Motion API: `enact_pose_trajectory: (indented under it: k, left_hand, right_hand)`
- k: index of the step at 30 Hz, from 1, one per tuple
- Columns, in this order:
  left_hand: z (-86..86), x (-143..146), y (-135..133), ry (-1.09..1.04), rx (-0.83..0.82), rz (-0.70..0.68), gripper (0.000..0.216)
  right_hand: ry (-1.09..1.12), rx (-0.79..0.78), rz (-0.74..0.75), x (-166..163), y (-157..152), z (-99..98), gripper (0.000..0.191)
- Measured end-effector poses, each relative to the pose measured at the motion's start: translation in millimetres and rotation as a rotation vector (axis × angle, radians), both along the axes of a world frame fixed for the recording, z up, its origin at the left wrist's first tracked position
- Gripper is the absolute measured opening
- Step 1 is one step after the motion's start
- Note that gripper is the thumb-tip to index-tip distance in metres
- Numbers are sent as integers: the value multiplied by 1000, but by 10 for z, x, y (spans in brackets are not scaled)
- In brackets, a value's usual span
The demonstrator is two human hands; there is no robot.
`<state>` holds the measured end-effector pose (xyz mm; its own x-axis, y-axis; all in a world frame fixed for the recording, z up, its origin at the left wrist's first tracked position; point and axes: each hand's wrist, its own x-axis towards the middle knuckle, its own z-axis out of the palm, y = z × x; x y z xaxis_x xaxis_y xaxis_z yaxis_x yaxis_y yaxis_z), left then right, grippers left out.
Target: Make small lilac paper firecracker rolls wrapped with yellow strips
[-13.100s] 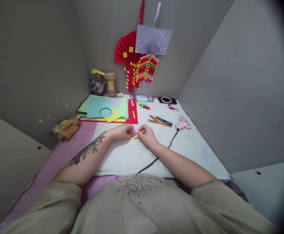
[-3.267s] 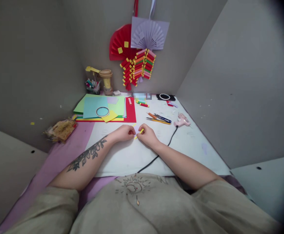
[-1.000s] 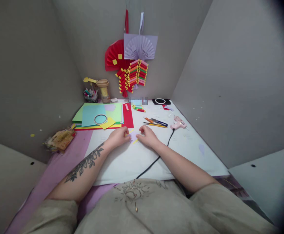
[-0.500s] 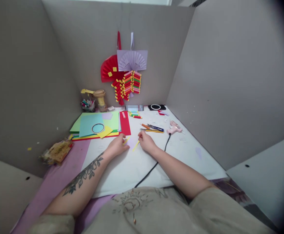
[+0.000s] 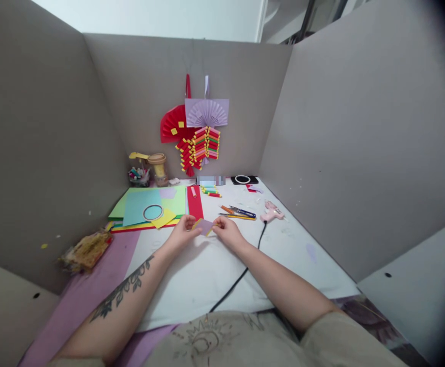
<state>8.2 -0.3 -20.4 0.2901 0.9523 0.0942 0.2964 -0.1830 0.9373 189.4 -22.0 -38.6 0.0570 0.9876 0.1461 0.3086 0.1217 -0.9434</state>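
My left hand [image 5: 183, 232] and my right hand [image 5: 225, 232] hold a small lilac paper piece [image 5: 205, 226] between them, just above the white table sheet [image 5: 207, 265]. Each hand pinches one side of it. A thin yellow strip [image 5: 197, 223] shows along the paper's left edge and another bit of yellow below it. My fingers are closed on the paper.
A stack of coloured paper [image 5: 149, 209] with a tape ring [image 5: 153, 212] lies at the back left. Scissors and pencils [image 5: 240, 212], a pink glue gun [image 5: 270, 212] with its black cord [image 5: 241, 275], small paper rolls [image 5: 209, 190], a pen jar [image 5: 138, 176] and hanging paper fans [image 5: 199, 127] are behind. Grey partition walls enclose the desk.
The hands have lifted the lilac paper with its yellow strips off the table and hold it up between them. The camera has tilted upward.
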Motion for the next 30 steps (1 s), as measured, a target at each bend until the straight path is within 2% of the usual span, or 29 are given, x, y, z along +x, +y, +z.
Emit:
enact_pose_trajectory:
  k: [3,6,7,10,12,15,18,21,25,27,30]
  left_hand:
    - [-38,48,-40,-45,-104,-60,40]
    - [-25,73,-67,-53,-110,-32,38]
    - [-4,72,-72,-60,-114,-12,39]
    - [76,55,-81,-73,-174,42,39]
    - [117,42,-84,-79,-218,62,38]
    - [137,34,-87,-115,-242,69,38]
    - [125,32,-84,-170,-213,72,39]
    - [109,18,-66,-216,-188,104,40]
    - [89,-26,-13,-231,-174,136,41]
    - [82,-55,14,-230,-164,146,41]
    - [85,-103,50,-209,-135,163,41]
  right_hand:
    - [130,-14,63,-52,-3,11,13]
    - [65,-31,102,26,20,78,16]
    - [-17,-12,63,106,44,112,19]
    - [-442,143,-267,477,169,187,20]
    - [-697,88,-422,743,267,178,23]
    - [-892,-121,-464,999,379,94,25]
    - [-931,-204,-467,1054,426,38,25]
    - [-877,-114,-501,998,399,82,19]
    - [-620,185,-519,821,269,203,16]
    - [-376,248,-442,690,197,238,14]
    - [105,153,-223,478,116,247,18]
